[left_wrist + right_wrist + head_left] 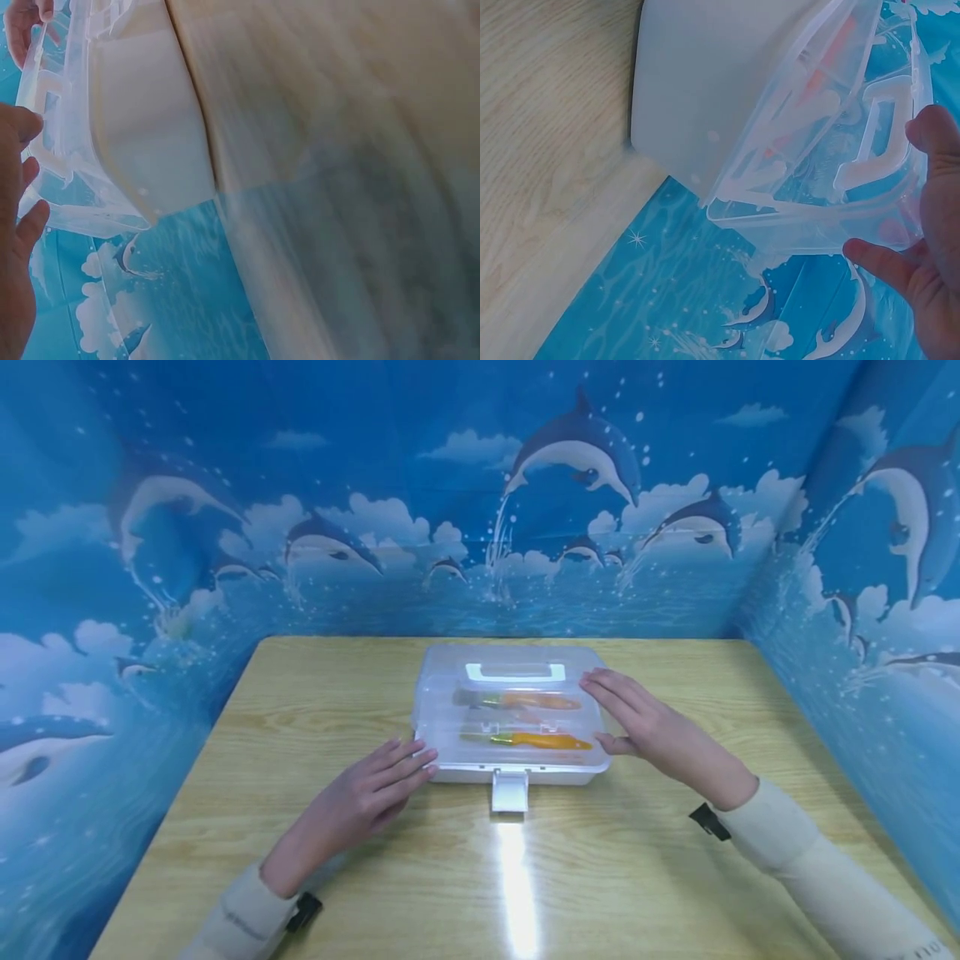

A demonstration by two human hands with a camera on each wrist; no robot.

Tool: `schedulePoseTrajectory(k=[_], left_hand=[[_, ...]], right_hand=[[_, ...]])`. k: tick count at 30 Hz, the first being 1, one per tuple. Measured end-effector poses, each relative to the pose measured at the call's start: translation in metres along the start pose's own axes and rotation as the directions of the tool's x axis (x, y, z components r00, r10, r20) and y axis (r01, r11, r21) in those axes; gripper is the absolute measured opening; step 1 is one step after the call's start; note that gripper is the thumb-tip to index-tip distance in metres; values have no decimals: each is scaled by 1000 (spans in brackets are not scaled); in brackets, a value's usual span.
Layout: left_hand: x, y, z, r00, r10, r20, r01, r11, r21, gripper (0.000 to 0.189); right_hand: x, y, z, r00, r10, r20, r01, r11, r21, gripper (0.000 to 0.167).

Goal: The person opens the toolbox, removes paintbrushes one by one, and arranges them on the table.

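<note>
A translucent plastic storage box point(517, 773) with a white base stands mid-table. Its clear lid point(438, 689), which carries a white handle point(889, 142), is raised at an angle from the base in the wrist views. At the front hangs the undone white latch point(510, 792). An orange-handled brush point(540, 741) lies in the box; a fainter brush shape shows above it, and I cannot tell whether it is a reflection. My left hand point(367, 793) has extended fingertips at the left edge. My right hand point(660, 735) touches the lid's right side with straight fingers, thumb spread lower down.
The box rests on a light wood-patterned table point(315, 693). A blue dolphin-print backdrop point(450, 543) rises behind the table and along both sides. Small black clips point(708, 821) hang at both sleeve cuffs. Light glares off the tabletop in front of the latch.
</note>
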State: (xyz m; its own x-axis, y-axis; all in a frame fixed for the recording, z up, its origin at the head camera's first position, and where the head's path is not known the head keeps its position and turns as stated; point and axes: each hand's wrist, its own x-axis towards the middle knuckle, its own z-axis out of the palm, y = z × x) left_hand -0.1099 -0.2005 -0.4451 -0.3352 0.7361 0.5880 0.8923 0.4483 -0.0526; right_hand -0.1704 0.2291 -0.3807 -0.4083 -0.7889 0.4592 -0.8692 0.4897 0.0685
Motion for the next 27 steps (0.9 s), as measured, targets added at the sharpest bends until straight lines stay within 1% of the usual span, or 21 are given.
schedulePoseTrajectory(k=[8,12,14,16,19,21,23,25,27], left_hand=[[-7,-1,1,999,-29,46,30,1000,-8,51],[-10,-1,1,997,-43,65,43,999,-8,53],[-10,-1,2,997,-43,70,44,999,-10,52],[-11,-1,1,995,-54,89,56,998,-14,45],[-12,0,-2,985,-80,153,82,997,-8,45],[-14,0,-5,973,-99,208,101,995,4,48],[-15,0,-6,961,-106,254,105,994,21,53],[-17,-1,-7,953,-108,283,102,994,36,56],[-18,-2,-7,948,-107,301,99,994,41,58]], right_hand=[[0,3,-1,1000,13,27,-12,1000,-18,71],[-1,5,-3,998,19,53,-18,1000,-16,66],[-1,6,-4,998,18,58,-17,1000,-19,66],[0,6,-5,998,13,54,-12,1000,-21,65],[2,7,-5,999,5,44,-4,1000,-26,65],[3,7,-5,999,0,35,1,1000,-28,67],[3,8,-5,1000,-4,28,5,1000,-29,69],[4,10,-4,1000,-4,23,5,1000,-23,70],[4,11,-4,1000,-1,22,2,1000,-23,70]])
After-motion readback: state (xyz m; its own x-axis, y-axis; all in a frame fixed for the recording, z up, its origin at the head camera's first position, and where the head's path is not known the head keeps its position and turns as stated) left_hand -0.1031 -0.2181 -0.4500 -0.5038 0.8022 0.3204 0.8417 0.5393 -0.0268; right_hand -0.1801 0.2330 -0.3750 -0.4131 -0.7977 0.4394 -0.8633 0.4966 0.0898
